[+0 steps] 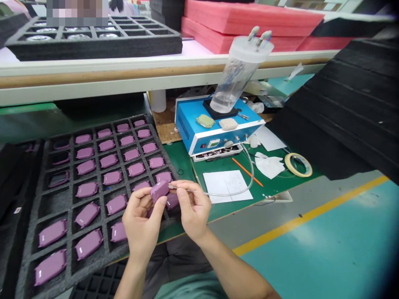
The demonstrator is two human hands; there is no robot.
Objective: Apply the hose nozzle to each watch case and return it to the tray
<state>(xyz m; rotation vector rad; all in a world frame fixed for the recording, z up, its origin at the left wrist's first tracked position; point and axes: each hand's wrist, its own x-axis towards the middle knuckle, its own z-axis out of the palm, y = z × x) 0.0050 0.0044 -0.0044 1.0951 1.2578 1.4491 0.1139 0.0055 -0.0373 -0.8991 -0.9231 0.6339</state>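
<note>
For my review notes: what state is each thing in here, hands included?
Left hand, gripping a purple piece
Right hand, pinching the clear tube near its tip
Purple piece, held up over the dark tray
Clear tube, curved, joined to the blue box's front
Other purple pieces, lying in tray compartments
Clear cylinder, standing on the blue box
Tape roll, lying flat
Orange stick, lying down

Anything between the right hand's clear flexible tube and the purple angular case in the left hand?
Nothing visible: the right hand holds the tip of the clear tube against or beside the purple case.
</note>
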